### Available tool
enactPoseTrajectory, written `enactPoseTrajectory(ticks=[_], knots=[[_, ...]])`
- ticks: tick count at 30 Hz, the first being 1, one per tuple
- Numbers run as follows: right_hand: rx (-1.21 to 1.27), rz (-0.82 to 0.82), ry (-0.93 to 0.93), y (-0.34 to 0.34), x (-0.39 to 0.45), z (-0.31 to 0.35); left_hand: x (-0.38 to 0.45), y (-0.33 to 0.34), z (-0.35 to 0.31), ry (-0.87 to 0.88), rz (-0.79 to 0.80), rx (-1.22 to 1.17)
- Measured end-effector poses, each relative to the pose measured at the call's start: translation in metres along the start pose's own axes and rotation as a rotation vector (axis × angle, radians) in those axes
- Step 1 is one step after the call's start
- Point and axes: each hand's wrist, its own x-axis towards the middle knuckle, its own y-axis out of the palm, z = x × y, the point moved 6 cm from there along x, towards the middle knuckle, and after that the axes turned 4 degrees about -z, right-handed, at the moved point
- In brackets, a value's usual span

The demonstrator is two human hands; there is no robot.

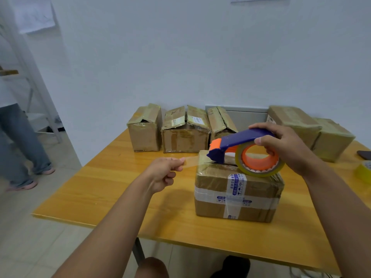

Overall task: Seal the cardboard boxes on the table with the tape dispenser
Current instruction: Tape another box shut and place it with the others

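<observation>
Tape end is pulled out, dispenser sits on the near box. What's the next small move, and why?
Probably press the tape strip down onto the box's left top edge: the left hand pinches the strip's free end in the air, while the right hand holds the dispenser on top.

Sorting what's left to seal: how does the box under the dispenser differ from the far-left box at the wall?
The near box lies closed, crossed with printed white-and-blue tape; the far-left box stands taller with a flap gaping. The near box is wider and sits under the tape dispenser; the far-left box is untouched. Both are brown cardboard.
</observation>
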Motion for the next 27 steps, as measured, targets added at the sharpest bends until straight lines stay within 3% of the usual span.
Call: enactPoseTrajectory(ticks=[10,18,23,27], knots=[[0.026,-0.032,0.013,-0.001,-0.002,-0.010,-0.001,0.015,0.022,-0.079,0.083,-0.073],[0.089,-0.052,0.023,-0.002,-0.003,-0.017,-0.005,0.026,0.038,-0.273,0.165,-0.418],[0.073,-0.053,0.021,0.001,-0.002,-0.017,-0.008,0.036,0.045,-0.294,0.177,-0.311],[0.078,-0.056,0.023,0.002,-0.002,-0.016,-0.009,0.032,0.035,-0.216,0.095,-0.034]])
